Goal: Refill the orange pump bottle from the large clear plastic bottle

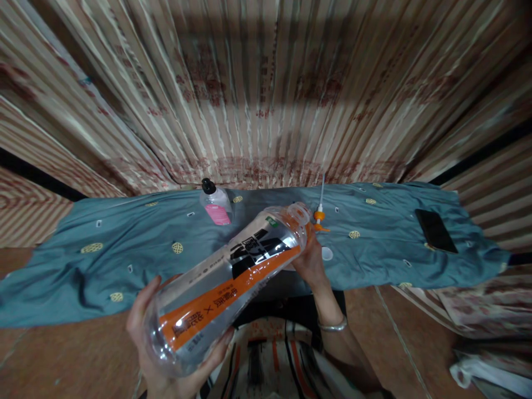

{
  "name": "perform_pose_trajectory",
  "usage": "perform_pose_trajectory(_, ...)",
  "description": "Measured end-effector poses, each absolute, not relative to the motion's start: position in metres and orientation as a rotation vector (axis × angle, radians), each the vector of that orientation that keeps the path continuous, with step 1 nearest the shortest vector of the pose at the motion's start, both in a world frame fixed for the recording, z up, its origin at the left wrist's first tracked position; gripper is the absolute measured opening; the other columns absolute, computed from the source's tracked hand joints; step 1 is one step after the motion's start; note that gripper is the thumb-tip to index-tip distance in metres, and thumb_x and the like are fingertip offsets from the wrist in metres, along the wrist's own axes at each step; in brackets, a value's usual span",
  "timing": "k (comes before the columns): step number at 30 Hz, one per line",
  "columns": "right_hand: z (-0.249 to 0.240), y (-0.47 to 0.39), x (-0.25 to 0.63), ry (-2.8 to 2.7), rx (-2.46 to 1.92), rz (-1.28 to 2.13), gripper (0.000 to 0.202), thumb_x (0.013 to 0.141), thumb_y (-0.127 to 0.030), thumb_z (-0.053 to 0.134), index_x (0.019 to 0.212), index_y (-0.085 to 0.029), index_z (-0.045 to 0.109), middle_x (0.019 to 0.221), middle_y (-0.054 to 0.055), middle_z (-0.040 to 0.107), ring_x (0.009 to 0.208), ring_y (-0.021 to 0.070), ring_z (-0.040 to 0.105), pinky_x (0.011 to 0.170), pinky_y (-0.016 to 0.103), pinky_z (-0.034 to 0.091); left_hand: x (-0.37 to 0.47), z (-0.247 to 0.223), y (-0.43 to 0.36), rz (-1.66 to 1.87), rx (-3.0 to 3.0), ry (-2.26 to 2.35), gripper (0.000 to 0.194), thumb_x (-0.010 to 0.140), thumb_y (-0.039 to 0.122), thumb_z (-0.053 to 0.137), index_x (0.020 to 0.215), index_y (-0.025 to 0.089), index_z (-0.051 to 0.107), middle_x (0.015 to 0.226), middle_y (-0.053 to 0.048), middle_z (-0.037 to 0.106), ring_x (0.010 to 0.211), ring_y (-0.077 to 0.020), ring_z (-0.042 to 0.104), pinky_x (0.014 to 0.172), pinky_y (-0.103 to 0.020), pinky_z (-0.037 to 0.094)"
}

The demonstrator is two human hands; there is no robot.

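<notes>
A large clear plastic bottle (249,260) with an orange, silver and black label lies slanted across the view, its uncapped-looking mouth pointing to the far right. My left hand (145,332) wraps around its base, thumb on one side and fingers on the other. Near the neck, my right hand (311,257) grips the bottle from the right and below; most of its fingers are hidden behind the plastic. Just beyond that hand, an orange pump head (319,216) with a long clear tube lies on the cloth. Beside the right wrist rests a small white round disc (327,253).
A clear bottle with a pink label and black top (216,211) stands at the back, left of centre. A dark phone (436,230) lies at the right on the blue-green cloth (382,249). Striped curtains (266,111) hang behind the table.
</notes>
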State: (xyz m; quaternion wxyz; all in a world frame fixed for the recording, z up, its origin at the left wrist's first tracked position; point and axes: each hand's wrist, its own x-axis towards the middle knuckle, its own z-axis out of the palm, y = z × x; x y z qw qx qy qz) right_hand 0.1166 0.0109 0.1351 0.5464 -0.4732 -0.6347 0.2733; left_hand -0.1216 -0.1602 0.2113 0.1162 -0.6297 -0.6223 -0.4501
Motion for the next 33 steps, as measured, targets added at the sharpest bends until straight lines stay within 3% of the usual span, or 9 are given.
perform_pose_trajectory(4, 0.135, 0.010, 0.117, -1.503, -1.134, 0.665, 0.082, 0.085, -0.052, 0.090, 0.155, -0.021, 0.059, 0.156, 0.018, 0.073, 0.148, 0.0346, 0.070, 0.126, 0.053, 0.058, -0.126, 0.207, -0.164, -1.325, -1.826, -1.854, 0.120, 0.072, 0.055, 0.092, 0.176, 0.031, 0.037, 0.137, -0.012, 0.067, 0.108, -0.0344, 0.075, 0.084, -0.053, 0.069)
perform_pose_trajectory(8, 0.135, 0.011, 0.117, -1.483, -1.096, 0.677, 0.081, 0.087, -0.053, 0.088, 0.155, -0.021, 0.058, 0.155, 0.018, 0.073, 0.148, 0.0346, 0.070, 0.126, 0.054, 0.058, -0.127, 0.205, -0.165, -1.342, -1.838, -1.870, 0.115, 0.074, 0.045, 0.092, 0.175, 0.031, 0.039, 0.140, -0.014, 0.068, 0.112, -0.0343, 0.076, 0.088, -0.052, 0.068)
perform_pose_trajectory(12, 0.137, 0.011, 0.117, -1.517, -1.064, 0.643, 0.075, 0.091, -0.053, 0.084, 0.154, -0.020, 0.059, 0.156, 0.018, 0.073, 0.147, 0.0340, 0.070, 0.126, 0.055, 0.057, -0.121, 0.209, -0.160, -1.401, -1.806, -1.818, 0.117, 0.070, 0.056, 0.093, 0.172, 0.028, 0.044, 0.132, -0.012, 0.070, 0.104, -0.0322, 0.076, 0.082, -0.049, 0.068)
perform_pose_trajectory(18, 0.137, 0.011, 0.117, -1.532, -1.098, 0.632, 0.074, 0.089, -0.049, 0.086, 0.154, -0.021, 0.061, 0.154, 0.017, 0.075, 0.145, 0.0346, 0.072, 0.125, 0.053, 0.059, -0.118, 0.212, -0.158, -1.400, -1.779, -1.870, 0.111, 0.071, 0.054, 0.091, 0.170, 0.035, 0.045, 0.132, -0.008, 0.070, 0.104, -0.0316, 0.077, 0.080, -0.048, 0.070)
perform_pose_trajectory(22, 0.136, 0.011, 0.118, -1.530, -1.086, 0.627, 0.068, 0.096, -0.049, 0.077, 0.155, -0.021, 0.059, 0.154, 0.015, 0.075, 0.144, 0.0325, 0.073, 0.123, 0.052, 0.061, -0.121, 0.212, -0.158, -1.375, -1.810, -1.830, 0.119, 0.066, 0.055, 0.094, 0.171, 0.030, 0.043, 0.133, -0.010, 0.069, 0.104, -0.0319, 0.076, 0.079, -0.047, 0.069)
perform_pose_trajectory(26, 0.135, 0.011, 0.117, -1.513, -1.097, 0.646, 0.073, 0.090, -0.048, 0.084, 0.154, -0.021, 0.061, 0.153, 0.016, 0.075, 0.144, 0.0339, 0.073, 0.124, 0.053, 0.060, -0.124, 0.214, -0.157, -1.351, -1.850, -1.769, 0.117, 0.073, 0.056, 0.090, 0.174, 0.024, 0.041, 0.130, -0.012, 0.069, 0.103, -0.0315, 0.076, 0.076, -0.045, 0.067)
perform_pose_trajectory(29, 0.137, 0.011, 0.117, -1.512, -1.107, 0.661, 0.078, 0.086, -0.046, 0.089, 0.154, -0.023, 0.061, 0.154, 0.015, 0.075, 0.146, 0.0346, 0.072, 0.126, 0.054, 0.058, -0.124, 0.215, -0.159, -1.364, -1.855, -1.797, 0.113, 0.075, 0.051, 0.088, 0.175, 0.027, 0.039, 0.130, -0.012, 0.070, 0.101, -0.0317, 0.076, 0.078, -0.048, 0.068)
perform_pose_trajectory(33, 0.141, 0.012, 0.118, -1.553, -1.095, 0.654, 0.068, 0.087, -0.041, 0.087, 0.150, -0.026, 0.066, 0.155, 0.013, 0.075, 0.150, 0.0342, 0.068, 0.131, 0.055, 0.053, -0.123, 0.216, -0.160, -1.363, -1.844, -1.837, 0.115, 0.074, 0.050, 0.091, 0.175, 0.035, 0.038, 0.132, -0.010, 0.072, 0.100, -0.0321, 0.077, 0.080, -0.050, 0.070)
